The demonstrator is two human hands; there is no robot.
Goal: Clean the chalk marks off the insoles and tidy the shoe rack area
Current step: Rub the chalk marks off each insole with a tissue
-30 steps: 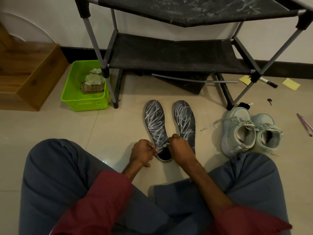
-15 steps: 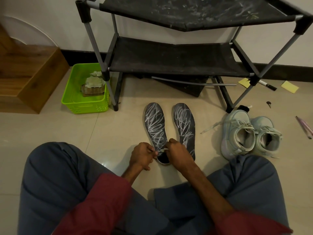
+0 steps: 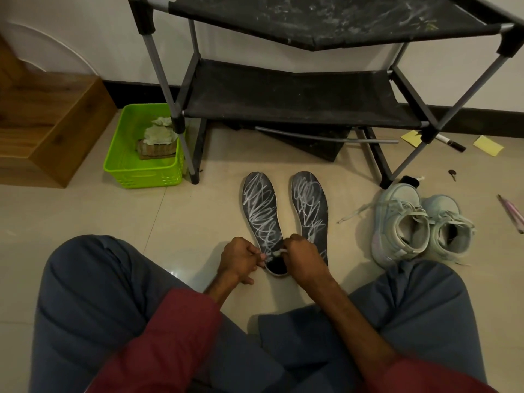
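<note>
Insoles point(image 3: 260, 207) chalk-scribbled, right fingers point(image 3: 289, 244) pinching a white scrap point(image 3: 279, 252), left fingers point(image 3: 253, 255) curled, grasp unclear; green basket point(image 3: 141, 175) with crumpled cloth point(image 3: 158, 134)

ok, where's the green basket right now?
Head view, left side: the green basket sits between the wooden step and the left legs of the shoe rack.

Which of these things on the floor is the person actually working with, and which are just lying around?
In use: left insole, pinched at its heel by the left hand; small white piece in the right hand; right insole.
Lying about: sneakers, marker, yellow notes, key, green basket.
</note>
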